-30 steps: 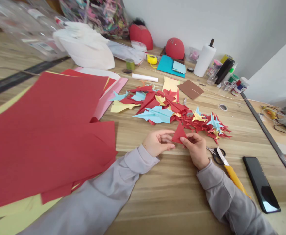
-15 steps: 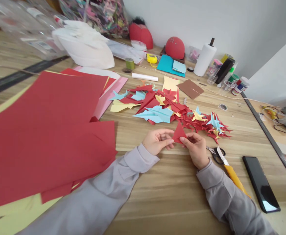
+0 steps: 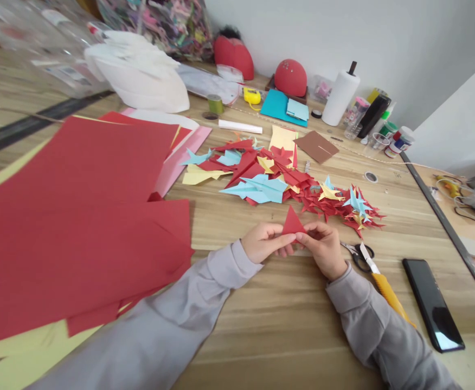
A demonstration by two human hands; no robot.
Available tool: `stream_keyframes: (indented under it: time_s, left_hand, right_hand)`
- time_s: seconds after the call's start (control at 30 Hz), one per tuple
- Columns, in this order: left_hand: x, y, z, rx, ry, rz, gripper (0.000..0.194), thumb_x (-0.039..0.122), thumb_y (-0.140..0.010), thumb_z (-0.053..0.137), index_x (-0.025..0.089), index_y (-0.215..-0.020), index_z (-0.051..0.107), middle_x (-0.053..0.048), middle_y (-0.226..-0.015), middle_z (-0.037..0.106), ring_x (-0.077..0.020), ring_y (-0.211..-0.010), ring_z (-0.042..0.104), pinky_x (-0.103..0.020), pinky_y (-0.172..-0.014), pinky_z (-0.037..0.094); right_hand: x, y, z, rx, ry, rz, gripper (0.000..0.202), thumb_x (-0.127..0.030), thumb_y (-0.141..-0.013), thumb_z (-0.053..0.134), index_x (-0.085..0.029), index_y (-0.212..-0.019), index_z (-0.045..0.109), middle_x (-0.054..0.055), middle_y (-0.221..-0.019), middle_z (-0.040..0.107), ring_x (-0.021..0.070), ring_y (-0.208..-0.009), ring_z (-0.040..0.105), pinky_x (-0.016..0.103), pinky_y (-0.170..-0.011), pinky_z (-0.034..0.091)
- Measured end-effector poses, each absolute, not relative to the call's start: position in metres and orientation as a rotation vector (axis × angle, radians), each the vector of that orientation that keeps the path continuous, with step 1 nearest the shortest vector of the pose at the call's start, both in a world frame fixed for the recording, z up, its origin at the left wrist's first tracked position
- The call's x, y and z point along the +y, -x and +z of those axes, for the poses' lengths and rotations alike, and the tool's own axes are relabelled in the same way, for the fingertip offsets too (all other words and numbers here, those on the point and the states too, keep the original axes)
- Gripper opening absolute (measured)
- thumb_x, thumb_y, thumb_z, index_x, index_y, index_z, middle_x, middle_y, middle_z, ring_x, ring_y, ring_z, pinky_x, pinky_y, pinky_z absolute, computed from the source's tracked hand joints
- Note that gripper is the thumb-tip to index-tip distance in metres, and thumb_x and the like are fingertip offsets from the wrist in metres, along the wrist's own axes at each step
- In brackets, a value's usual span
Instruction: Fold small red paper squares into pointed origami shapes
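Observation:
A small red paper triangle (image 3: 292,222) is held between both hands above the wooden table, its tip pointing away from me. My left hand (image 3: 265,242) pinches its left side and lower edge, thumb on top. At the lower right edge, my right hand (image 3: 326,246) grips it between thumb and fingers, the two thumb tips nearly meeting. Just beyond lies a heap of folded paper pieces, with a light blue one (image 3: 260,188), a yellow one (image 3: 265,164) and many red ones (image 3: 243,167).
Large red sheets (image 3: 83,244) cover the left side. Right of my right hand lie black scissors (image 3: 363,257), an orange-handled knife (image 3: 390,295) and a phone (image 3: 433,304). A brown sheet (image 3: 316,147), a yellow tape measure (image 3: 252,96) and a white roll (image 3: 340,98) are farther back.
The red triangle has turned slightly and shifted left, its tip now pointing more squarely away. My left thumb has slid right along its lower edge, nearer my right thumb.

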State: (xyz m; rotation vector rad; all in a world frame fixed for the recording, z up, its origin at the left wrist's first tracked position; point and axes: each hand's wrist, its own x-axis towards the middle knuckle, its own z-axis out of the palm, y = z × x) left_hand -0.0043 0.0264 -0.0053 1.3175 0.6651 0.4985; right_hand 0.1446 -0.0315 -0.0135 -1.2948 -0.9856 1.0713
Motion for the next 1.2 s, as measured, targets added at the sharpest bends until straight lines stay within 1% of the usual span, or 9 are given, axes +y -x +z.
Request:
stream_keyframes:
  time_s: [0.13, 0.33, 0.4, 0.5, 0.6, 0.73, 0.97, 1.2]
  left_hand:
    - [0.0284, 0.0056, -0.0085, 0.67, -1.343, 0.469, 0.033, 0.041, -0.072, 0.059, 0.012, -0.059, 0.064, -0.007, -0.056, 0.067, -0.0117, -0.045, 0.057, -0.021, -0.044, 0.043]
    - [0.027, 0.003, -0.0137, 0.724, -1.308, 0.531, 0.03, 0.04, -0.073, 0.059, 0.012, -0.063, 0.063, -0.007, -0.056, 0.067, -0.0124, -0.044, 0.059, -0.019, -0.039, 0.04]
    - [0.0267, 0.0024, -0.0135, 0.743, -1.289, 0.564, 0.03, 0.039, -0.072, 0.059, 0.012, -0.062, 0.061, -0.006, -0.054, 0.066, -0.0122, -0.043, 0.059, -0.019, -0.038, 0.041]
    - [0.0263, 0.0019, -0.0123, 0.772, -1.265, 0.595, 0.03, 0.039, -0.073, 0.059, 0.012, -0.061, 0.059, -0.005, -0.052, 0.065, -0.0118, -0.043, 0.058, -0.019, -0.038, 0.042]
    - [0.0255, 0.0014, -0.0113, 0.801, -1.257, 0.607, 0.029, 0.037, -0.074, 0.058, 0.011, -0.06, 0.058, -0.004, -0.051, 0.064, -0.0111, -0.041, 0.057, -0.019, -0.037, 0.041]
    - [0.0245, 0.0008, -0.0104, 0.809, -1.269, 0.607, 0.028, 0.036, -0.074, 0.058, 0.011, -0.061, 0.058, -0.004, -0.051, 0.064, -0.0107, -0.041, 0.057, -0.018, -0.037, 0.041]
    - [0.0245, 0.0011, -0.0107, 0.797, -1.276, 0.62, 0.03, 0.039, -0.074, 0.058, 0.012, -0.061, 0.057, -0.003, -0.05, 0.064, -0.0107, -0.04, 0.056, -0.019, -0.037, 0.041]
    - [0.0251, 0.0028, -0.0145, 0.74, -1.298, 0.567, 0.027, 0.037, -0.073, 0.058, 0.011, -0.066, 0.059, -0.005, -0.056, 0.066, -0.0108, -0.046, 0.058, -0.019, -0.041, 0.043]
  right_hand:
    - [-0.0314, -0.1443, -0.013, -0.999, 1.275, 1.086, 0.019, -0.03, -0.06, 0.075, -0.018, -0.066, 0.061, -0.002, -0.059, 0.062, 0.0096, -0.046, 0.053, 0.023, -0.046, 0.046]
    - [-0.0321, -0.143, -0.0094, -1.048, 1.292, 1.077, 0.02, -0.035, -0.066, 0.07, -0.018, -0.072, 0.061, -0.003, -0.059, 0.06, 0.0096, -0.047, 0.052, 0.023, -0.047, 0.045]
    - [-0.0323, -0.1422, -0.0088, -1.122, 1.323, 1.075, 0.021, -0.038, -0.071, 0.065, -0.017, -0.069, 0.06, -0.003, -0.055, 0.057, 0.0092, -0.046, 0.051, 0.022, -0.046, 0.043]
    - [-0.0326, -0.1415, -0.0089, -1.244, 1.403, 1.041, 0.029, -0.04, -0.076, 0.059, -0.016, -0.06, 0.056, -0.003, -0.05, 0.053, 0.0084, -0.044, 0.048, 0.021, -0.043, 0.038]
    - [-0.0328, -0.1418, -0.01, -1.272, 1.468, 0.99, 0.034, -0.041, -0.077, 0.058, -0.016, -0.055, 0.054, -0.003, -0.046, 0.053, 0.008, -0.041, 0.047, 0.02, -0.04, 0.035]
    - [-0.0327, -0.1422, -0.0121, -1.263, 1.482, 0.982, 0.034, -0.041, -0.076, 0.059, -0.015, -0.054, 0.054, -0.002, -0.046, 0.053, 0.0078, -0.039, 0.047, 0.02, -0.039, 0.035]
    - [-0.0323, -0.141, -0.0123, -1.222, 1.493, 0.989, 0.036, -0.042, -0.074, 0.061, -0.016, -0.052, 0.052, -0.002, -0.044, 0.053, 0.0075, -0.037, 0.045, 0.02, -0.038, 0.033]
    - [-0.0335, -0.1427, -0.0123, -1.24, 1.497, 0.971, 0.035, -0.042, -0.074, 0.061, -0.016, -0.053, 0.05, -0.003, -0.042, 0.051, 0.007, -0.036, 0.043, 0.02, -0.037, 0.032]
